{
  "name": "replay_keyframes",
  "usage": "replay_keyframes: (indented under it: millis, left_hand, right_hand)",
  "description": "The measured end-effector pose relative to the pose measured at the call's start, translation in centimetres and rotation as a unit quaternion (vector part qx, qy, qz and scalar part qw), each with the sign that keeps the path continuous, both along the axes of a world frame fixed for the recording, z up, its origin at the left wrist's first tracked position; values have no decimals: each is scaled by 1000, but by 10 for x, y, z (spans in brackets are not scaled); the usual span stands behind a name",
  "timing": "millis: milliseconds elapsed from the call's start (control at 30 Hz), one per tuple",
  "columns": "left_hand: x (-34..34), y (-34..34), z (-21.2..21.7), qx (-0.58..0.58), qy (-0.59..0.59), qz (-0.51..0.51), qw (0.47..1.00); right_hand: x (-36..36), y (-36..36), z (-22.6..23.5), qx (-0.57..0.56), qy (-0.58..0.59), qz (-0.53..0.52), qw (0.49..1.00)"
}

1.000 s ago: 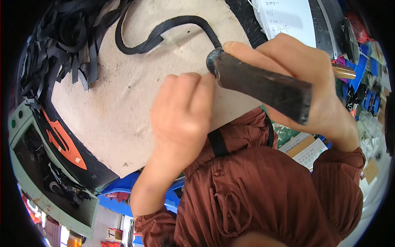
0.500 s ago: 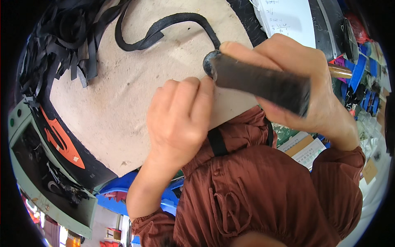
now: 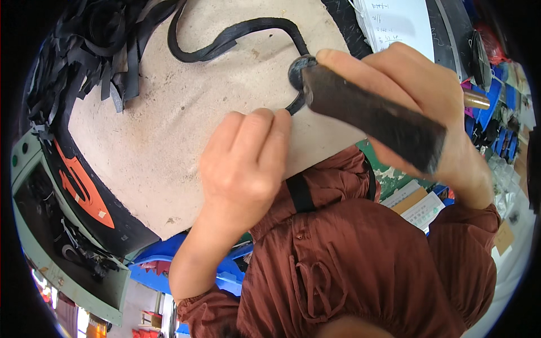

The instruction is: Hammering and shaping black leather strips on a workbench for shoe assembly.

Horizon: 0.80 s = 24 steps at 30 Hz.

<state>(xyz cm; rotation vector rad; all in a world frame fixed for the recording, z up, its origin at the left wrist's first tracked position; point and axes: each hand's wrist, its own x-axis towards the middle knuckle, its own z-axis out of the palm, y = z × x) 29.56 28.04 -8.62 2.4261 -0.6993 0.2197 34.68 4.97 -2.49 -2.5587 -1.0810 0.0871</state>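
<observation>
Apparently hammering: right hand grips dark metal hammer, left hand pinches narrow black flexible strip beside it, next blow needing finger clearance.

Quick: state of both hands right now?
Left hand: fingers curled at the black strip; fingertips hidden, so grip can't be told.
Right hand: closed, holding a hammer.
</observation>
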Motion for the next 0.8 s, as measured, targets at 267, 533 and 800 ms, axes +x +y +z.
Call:
replay_keyframes:
  millis: [267, 533, 800]
  left_hand:
    - [-4, 11, -2, 15, 6, 3, 1000]
    - [-7, 20, -10, -9, -20, -12, 1000]
    - [-13, 30, -11, -12, -43, -25, 999]
  right_hand:
    - [-6, 4, 2, -2, 2, -11, 1000]
    - [-6, 6, -3, 9, -23, 1, 1000]
    - [-10, 11, -5, -1, -5, 15, 1000]
